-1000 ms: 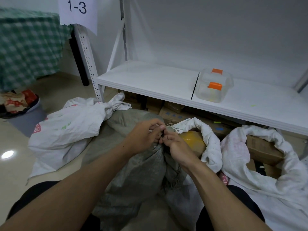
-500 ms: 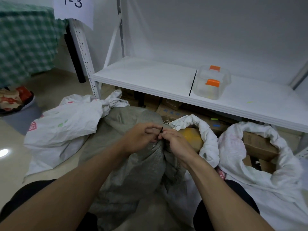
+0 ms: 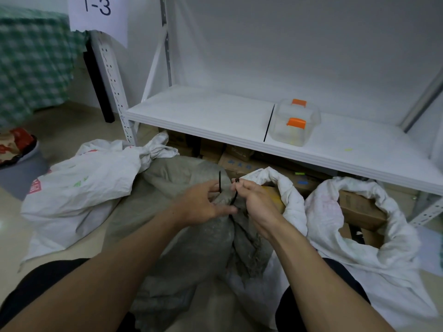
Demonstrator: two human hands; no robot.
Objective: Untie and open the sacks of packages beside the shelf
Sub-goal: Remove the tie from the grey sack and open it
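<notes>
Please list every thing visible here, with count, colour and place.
grey sack: 1, grey, centre
tie: 1, black, at grey sack's neck
tied white sack: 1, white, left
open white sacks: 2, white, right
cartons: several, brown, under shelf, in open sacks
shelf: 1, white, behind
clear box: 1, orange latches, on shelf
sign: 1, white, top left
cloth: 1, green checked, far left
bin: 1, grey, far left
left hand: 1, grips tie
right hand: 1, pinches tie
</notes>
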